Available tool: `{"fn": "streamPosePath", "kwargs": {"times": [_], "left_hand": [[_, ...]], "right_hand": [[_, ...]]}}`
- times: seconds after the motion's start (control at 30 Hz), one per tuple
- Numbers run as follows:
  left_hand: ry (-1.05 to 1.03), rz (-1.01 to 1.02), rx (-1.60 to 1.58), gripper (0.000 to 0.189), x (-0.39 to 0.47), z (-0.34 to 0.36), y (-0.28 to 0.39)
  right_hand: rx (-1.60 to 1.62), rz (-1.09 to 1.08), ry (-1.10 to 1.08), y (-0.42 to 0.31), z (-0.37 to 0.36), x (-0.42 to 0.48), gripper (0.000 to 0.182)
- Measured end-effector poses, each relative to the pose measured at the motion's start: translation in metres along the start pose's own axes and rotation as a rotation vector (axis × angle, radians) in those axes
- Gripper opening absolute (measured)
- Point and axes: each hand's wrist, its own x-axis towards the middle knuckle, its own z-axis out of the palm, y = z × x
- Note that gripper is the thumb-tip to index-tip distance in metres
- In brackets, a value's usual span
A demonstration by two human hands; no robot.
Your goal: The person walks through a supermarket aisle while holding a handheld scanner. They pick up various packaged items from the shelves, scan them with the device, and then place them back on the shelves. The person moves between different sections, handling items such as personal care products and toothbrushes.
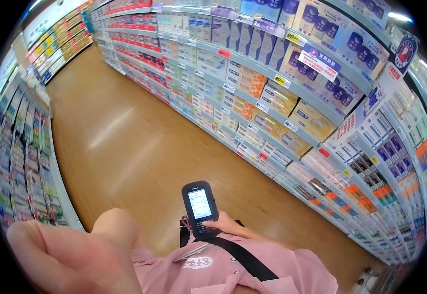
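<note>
My right hand [223,222] grips a black handheld mobile computer [199,205] in front of my chest, its thumb resting by the keypad. The device's screen is lit and bears small writing, and a pinkish looped cord [185,221] hangs at its left side. Very near the camera, my left hand [62,253] is raised at the lower left with the arm bent. Its fingers look curled, but the picture's rim cuts them off, so whether it holds anything is hidden. A black strap [244,257] crosses my pink shirt [290,262].
A long store shelf [213,44] of boxed goods with price tags runs along the right. Another stocked shelf [25,147] stands at the left. Between them stretches a brown floor [125,139] towards a far display [62,40]. Metal objects [379,281] show at the lower right.
</note>
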Motion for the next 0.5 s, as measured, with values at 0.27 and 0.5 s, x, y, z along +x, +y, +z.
{"fn": "streamPosePath", "kwargs": {"times": [0.27, 0.5], "left_hand": [[-0.035, -0.081, -0.081, 0.005, 0.016, -0.049, -0.119], [-0.099, -0.158, -0.094, 0.005, 0.044, -0.110, -0.212]], "right_hand": [[0.088, -0.179, 0.161, -0.019, -0.035, 0.096, 0.045], [0.188, -0.199, 0.189, -0.043, -0.042, 0.180, 0.043]]}}
